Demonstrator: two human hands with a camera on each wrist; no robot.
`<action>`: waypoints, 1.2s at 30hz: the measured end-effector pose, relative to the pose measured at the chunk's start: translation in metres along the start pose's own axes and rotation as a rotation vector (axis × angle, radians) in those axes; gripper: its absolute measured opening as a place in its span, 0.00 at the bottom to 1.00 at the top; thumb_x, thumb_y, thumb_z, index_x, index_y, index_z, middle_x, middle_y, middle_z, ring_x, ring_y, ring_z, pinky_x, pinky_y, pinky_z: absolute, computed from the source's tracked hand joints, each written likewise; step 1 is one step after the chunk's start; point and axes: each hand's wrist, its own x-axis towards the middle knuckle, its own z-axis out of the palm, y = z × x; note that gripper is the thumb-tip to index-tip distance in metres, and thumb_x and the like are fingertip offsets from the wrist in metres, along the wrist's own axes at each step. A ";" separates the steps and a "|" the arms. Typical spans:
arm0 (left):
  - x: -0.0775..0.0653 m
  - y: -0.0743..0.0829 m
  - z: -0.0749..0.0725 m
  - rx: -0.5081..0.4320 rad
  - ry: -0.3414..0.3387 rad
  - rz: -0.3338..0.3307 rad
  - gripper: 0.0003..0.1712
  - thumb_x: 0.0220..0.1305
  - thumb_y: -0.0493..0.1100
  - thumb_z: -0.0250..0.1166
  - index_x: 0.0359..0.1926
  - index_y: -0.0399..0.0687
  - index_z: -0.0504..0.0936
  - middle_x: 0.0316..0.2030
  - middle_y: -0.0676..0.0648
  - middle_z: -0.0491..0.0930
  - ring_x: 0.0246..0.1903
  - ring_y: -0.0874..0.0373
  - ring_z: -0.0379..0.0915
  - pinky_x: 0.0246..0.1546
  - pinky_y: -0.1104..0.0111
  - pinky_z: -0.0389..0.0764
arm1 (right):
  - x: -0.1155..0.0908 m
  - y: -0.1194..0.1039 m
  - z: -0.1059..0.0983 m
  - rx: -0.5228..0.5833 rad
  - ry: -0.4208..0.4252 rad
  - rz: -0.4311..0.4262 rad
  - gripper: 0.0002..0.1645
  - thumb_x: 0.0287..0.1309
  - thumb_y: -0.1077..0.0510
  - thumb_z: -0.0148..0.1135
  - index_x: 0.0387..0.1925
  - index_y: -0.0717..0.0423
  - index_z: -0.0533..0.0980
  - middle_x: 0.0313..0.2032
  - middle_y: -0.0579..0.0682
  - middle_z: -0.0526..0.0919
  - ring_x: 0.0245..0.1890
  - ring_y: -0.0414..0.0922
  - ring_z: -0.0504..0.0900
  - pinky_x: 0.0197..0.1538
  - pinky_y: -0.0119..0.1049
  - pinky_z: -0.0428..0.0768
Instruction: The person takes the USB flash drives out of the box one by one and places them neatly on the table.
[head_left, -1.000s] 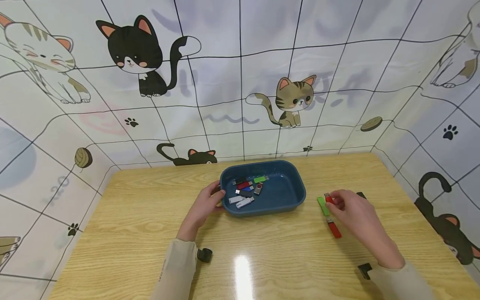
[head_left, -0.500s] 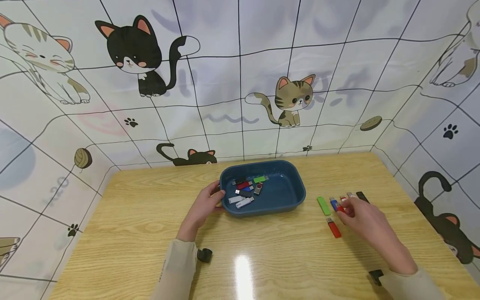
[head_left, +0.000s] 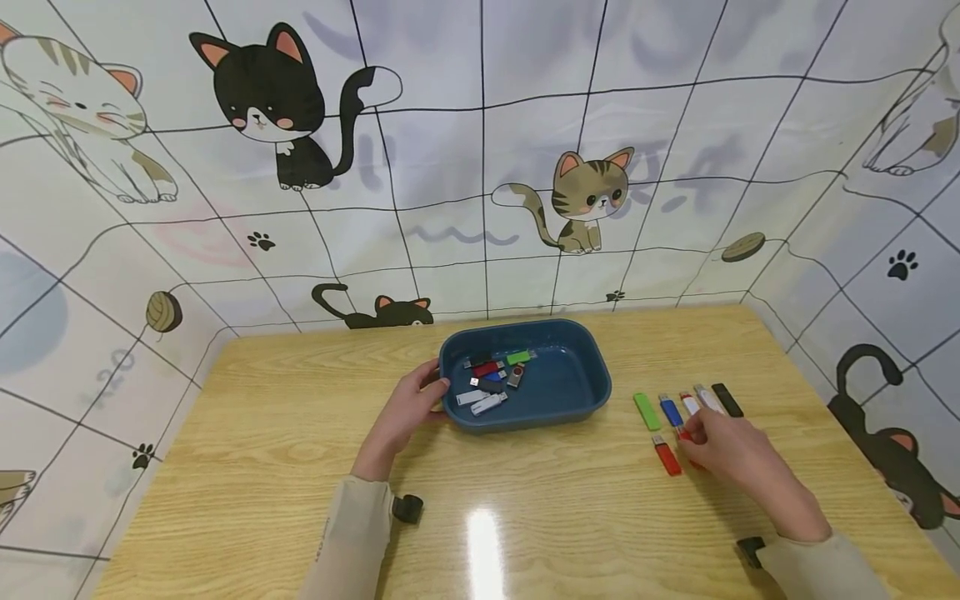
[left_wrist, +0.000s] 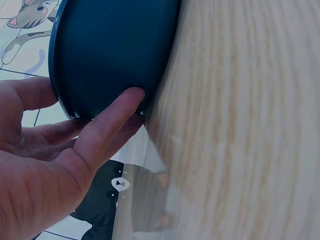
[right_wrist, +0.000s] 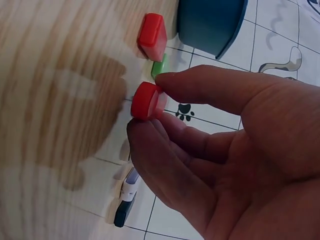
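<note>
Right hand [head_left: 733,454] pinches, left hand [head_left: 408,407] braces

The two hands are well apart, each with its own hold; the right one has a slim red plastic USB stick [right_wrist: 144,102] between thumb and fingertips, low over the pale wood-grain tabletop [head_left: 315,400]; whether it touches the wood I cannot tell. A fingertip pinch probably suits so small a thing, and leaves the neighbours undisturbed.

The left hand grips the left end of a deep blue, round-cornered tray [head_left: 558,383], thumb at the rim, fingers against the outer wall; that hold presumably stops it sliding. Inside, small USB sticks of mixed colours [head_left: 489,405] crowd towards the gripped end, some touching; the tray's right part shows bare floor.

Right of the tray, loose sticks slant side by side; a bright green one [head_left: 647,412] is nearest the tray, then a blue one with a metal plug [head_left: 671,410], a red-and-white one [head_left: 688,403] partly behind the fingers, a silver-white one [head_left: 708,398] and a flat black one [head_left: 727,400]; a second red stick [head_left: 667,456] lies in front, just beside the pinched one; the spacing seems meant to let each be told apart, within the right hand's easy reach.
</note>
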 end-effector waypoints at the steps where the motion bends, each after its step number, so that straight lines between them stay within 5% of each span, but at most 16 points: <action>1: 0.000 0.001 0.000 -0.001 0.000 -0.002 0.28 0.72 0.38 0.50 0.71 0.35 0.61 0.62 0.33 0.67 0.48 0.39 0.76 0.38 0.54 0.84 | 0.000 0.001 0.000 -0.006 -0.005 -0.001 0.15 0.57 0.53 0.64 0.37 0.62 0.75 0.32 0.50 0.80 0.27 0.44 0.74 0.26 0.38 0.72; 22: -0.001 0.001 0.002 -0.001 0.003 -0.014 0.28 0.72 0.38 0.51 0.70 0.35 0.62 0.62 0.33 0.67 0.48 0.39 0.76 0.38 0.54 0.83 | -0.001 0.004 0.002 -0.020 -0.042 0.031 0.18 0.58 0.49 0.62 0.36 0.61 0.77 0.30 0.49 0.81 0.24 0.42 0.72 0.25 0.38 0.71; 36: -0.002 0.002 0.000 0.006 -0.001 -0.008 0.28 0.72 0.38 0.51 0.71 0.36 0.61 0.62 0.33 0.67 0.47 0.39 0.77 0.39 0.54 0.83 | -0.010 -0.010 -0.008 -0.028 0.182 0.034 0.17 0.65 0.50 0.52 0.39 0.61 0.78 0.28 0.50 0.80 0.20 0.43 0.70 0.17 0.36 0.66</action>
